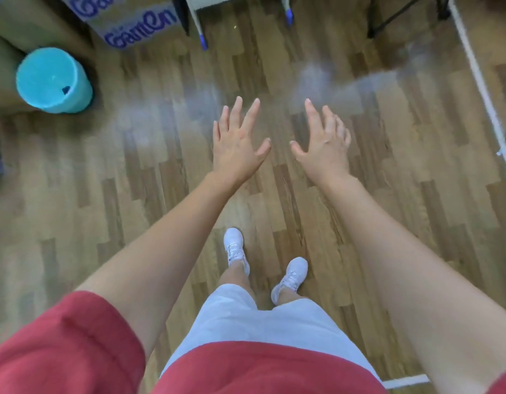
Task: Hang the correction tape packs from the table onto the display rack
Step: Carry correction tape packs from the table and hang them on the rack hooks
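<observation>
Both my arms stretch forward over the wooden floor. My left hand [237, 143] is spread flat, fingers straight and apart, holding nothing. Close beside it, my right hand [322, 143] is also spread with straight fingers and holds nothing. No correction tape pack, table top or display rack shows in this view. My two feet in white shoes stand below the hands.
A turquoise bin [54, 81] stands at the left by a wall. Cardboard boxes with blue lettering [126, 21] sit at the top left. White legs with blue tips [202, 38] and a black stand base [388, 21] stand at the top. A white strip [479, 78] crosses the floor on the right.
</observation>
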